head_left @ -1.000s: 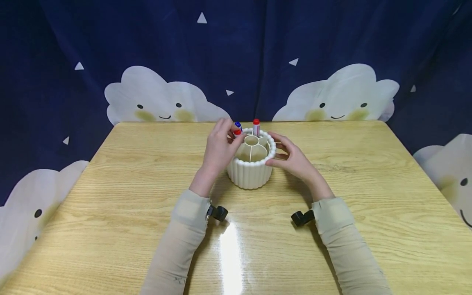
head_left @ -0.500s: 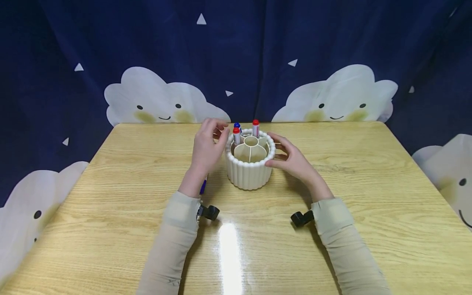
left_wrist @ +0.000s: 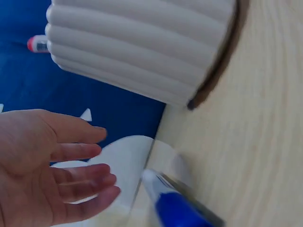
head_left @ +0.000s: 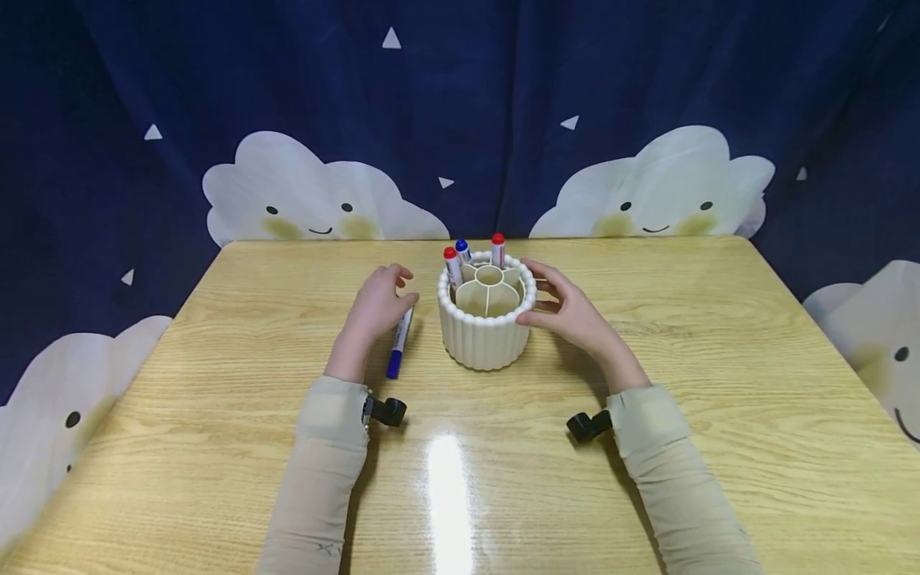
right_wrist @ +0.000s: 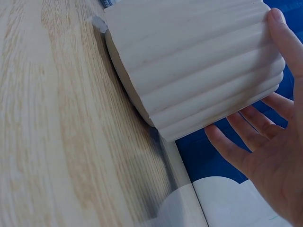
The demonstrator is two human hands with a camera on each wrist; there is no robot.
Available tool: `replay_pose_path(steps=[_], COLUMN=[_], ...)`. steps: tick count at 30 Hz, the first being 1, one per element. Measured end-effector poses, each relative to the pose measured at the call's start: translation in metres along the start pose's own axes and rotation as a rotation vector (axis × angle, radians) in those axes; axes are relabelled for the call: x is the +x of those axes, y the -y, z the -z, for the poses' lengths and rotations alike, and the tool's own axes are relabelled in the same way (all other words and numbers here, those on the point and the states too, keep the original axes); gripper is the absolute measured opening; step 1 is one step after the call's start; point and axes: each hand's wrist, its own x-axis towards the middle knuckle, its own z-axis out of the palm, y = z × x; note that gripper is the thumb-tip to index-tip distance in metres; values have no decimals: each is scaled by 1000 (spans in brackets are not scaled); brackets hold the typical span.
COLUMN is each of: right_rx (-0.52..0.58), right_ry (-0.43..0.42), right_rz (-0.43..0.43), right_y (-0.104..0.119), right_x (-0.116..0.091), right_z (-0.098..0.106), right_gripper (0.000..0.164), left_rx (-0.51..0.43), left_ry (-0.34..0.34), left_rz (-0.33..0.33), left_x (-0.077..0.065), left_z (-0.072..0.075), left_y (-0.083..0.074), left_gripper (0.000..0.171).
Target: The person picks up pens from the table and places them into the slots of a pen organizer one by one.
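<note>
A white ribbed pen holder (head_left: 485, 339) with a beaded rim and inner dividers stands upright on the table. Two red-capped markers (head_left: 498, 252) (head_left: 453, 266) and a blue-capped marker (head_left: 463, 251) stick up from its back and left compartments. My right hand (head_left: 568, 307) holds its right side, thumb at the front rim and fingers spread along the far side. To the left, my left hand (head_left: 378, 302) hovers with loose, empty fingers by a white whiteboard marker (head_left: 399, 342) with a blue cap. That marker lies on the table, its cap (left_wrist: 177, 208) close in the left wrist view.
The light wood table (head_left: 237, 415) reaches back to a dark blue curtain (head_left: 460, 96) printed with white smiling clouds. A black wrist camera (head_left: 388, 411) sits on the left sleeve, another black wrist camera (head_left: 588, 426) on the right.
My left hand has let go of a red-capped marker in the holder, then moved left and down towards the table, uncovering the lying blue marker. My right hand has stayed on the holder.
</note>
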Motion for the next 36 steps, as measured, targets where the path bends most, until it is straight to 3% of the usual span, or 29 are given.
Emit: replay_pose_path(steps=[6, 12, 21, 36], right_rx=[9, 8, 1, -7], right_ry=[-1, -3, -3, -3], right_rz=[9, 14, 19, 12], right_y=[-1, -2, -2, -1], right_x=[0, -1, -1, 0], right_z=[1, 0, -1, 0], right_gripper=[79, 80, 80, 80], left_rx=[47, 43, 63, 57], left_ry=[120, 159, 142, 97], left_rz=[49, 68, 96, 105], left_x=[3, 5, 5, 7], left_z=[-7, -14, -22, -22], left_y=[13, 20, 23, 21], left_gripper=[44, 46, 50, 55])
